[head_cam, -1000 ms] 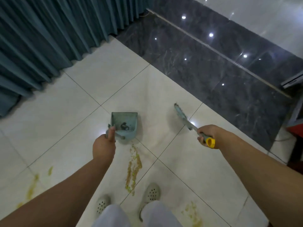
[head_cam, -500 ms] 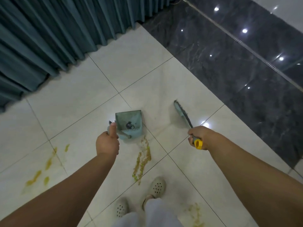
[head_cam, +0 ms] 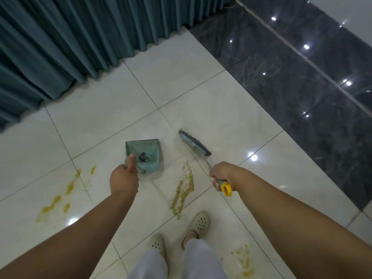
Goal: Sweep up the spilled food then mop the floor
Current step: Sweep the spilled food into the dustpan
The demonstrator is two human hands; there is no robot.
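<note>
far left of the dustpan, a yellow smear streaks the pale floor, well apart from it. behind all that the curtain hangs down to the tiles. now the left hand, fingers wrapped tight round the dustpan's handle, thumb sticking up along it. the dustpan itself sits just ahead of that hand, mouth pointing away from the person, a small dark clump lying inside near its comb teeth. whether its lip touches the floor, can't tell.

right of the dustpan, just beside it, the main spill: a long trail of brownish crumbs with green bits, running from near the dustpan's right corner back toward the shoes. the broom head is down past the spill's far end, right of the dustpan, bristles dark, set at a slant. its shaft runs back to the right hand, fingers clamped round the grip, yellow cap poking out below the fist.

further right of the dustpan, near the person's leg, another faint yellow patch. and beyond the broom, dark marble with ceiling lights glinting in it.
</note>
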